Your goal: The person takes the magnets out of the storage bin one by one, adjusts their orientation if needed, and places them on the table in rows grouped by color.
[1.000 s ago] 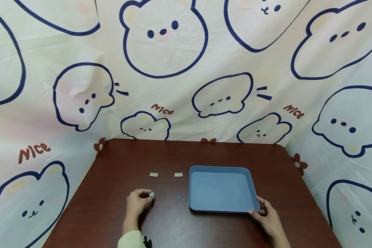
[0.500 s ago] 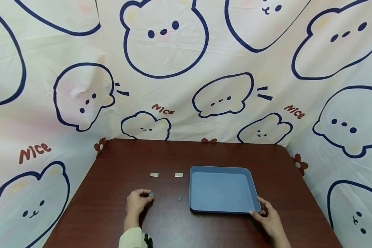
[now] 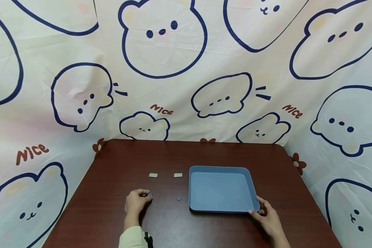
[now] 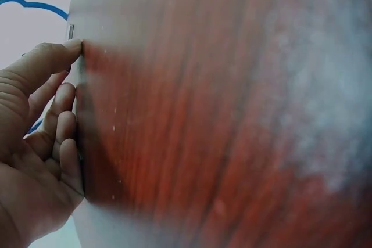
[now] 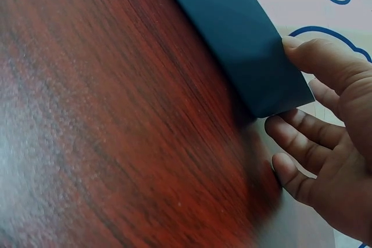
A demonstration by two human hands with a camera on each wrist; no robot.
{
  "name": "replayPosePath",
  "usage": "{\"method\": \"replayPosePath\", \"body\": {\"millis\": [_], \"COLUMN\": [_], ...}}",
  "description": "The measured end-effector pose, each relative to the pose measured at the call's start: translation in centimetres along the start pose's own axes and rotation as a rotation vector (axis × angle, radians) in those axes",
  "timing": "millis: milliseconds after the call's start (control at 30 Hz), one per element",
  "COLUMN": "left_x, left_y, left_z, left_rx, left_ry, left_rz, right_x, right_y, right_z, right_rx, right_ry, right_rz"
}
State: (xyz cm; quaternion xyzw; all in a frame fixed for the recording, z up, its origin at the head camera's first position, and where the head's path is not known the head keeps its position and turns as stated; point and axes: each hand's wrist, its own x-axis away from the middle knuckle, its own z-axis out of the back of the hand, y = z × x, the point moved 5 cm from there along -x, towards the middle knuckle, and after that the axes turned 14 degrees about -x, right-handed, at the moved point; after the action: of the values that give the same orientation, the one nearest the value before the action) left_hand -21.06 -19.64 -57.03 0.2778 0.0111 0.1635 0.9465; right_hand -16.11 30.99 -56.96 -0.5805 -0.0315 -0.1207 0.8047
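In the head view my left hand [image 3: 135,203] pinches a small round grey disc [image 3: 150,194] between thumb and index finger, low over the tabletop. Its other fingers curl beneath, as the left wrist view shows, where the disc is hidden. A second grey disc [image 3: 178,197] lies flat on the table between that hand and a shallow blue tray [image 3: 222,189]. My right hand [image 3: 269,220] grips the tray's near right corner. In the right wrist view its thumb sits on the rim, with the fingertips against the outer wall and bottom edge.
Two small pale rectangular pieces, a left one [image 3: 153,175] and a right one [image 3: 178,175], lie behind the discs. The dark brown wooden table [image 3: 223,155] is enclosed by a cloth [image 3: 179,89] printed with cartoon bears at the back and both sides.
The disc in my left fingers has gone from tilted, showing a bright face, to darker and flatter. My left hand has barely shifted; the right hand and tray keep their place.
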Motion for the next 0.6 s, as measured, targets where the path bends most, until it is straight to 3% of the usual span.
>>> {"method": "replayPosePath", "body": {"millis": [333,433,600], "left_x": [0.2,0.9,2.2], "left_y": [0.0,0.5,2.1], "left_z": [0.1,0.4,1.9], "left_rx": [0.019,0.038,0.049], "left_ry": [-0.018,0.007,0.079], "left_rz": [-0.038,-0.100,-0.212], "right_x": [-0.2,0.2,1.1], "right_y": [-0.3,-1.1,-4.0], "right_z": [-0.1,-0.2,0.1], "right_rx": [0.033,0.091,0.210], "right_ry": [-0.009,-0.009,0.080], "right_rz": [0.018,0.085,0.271]}}
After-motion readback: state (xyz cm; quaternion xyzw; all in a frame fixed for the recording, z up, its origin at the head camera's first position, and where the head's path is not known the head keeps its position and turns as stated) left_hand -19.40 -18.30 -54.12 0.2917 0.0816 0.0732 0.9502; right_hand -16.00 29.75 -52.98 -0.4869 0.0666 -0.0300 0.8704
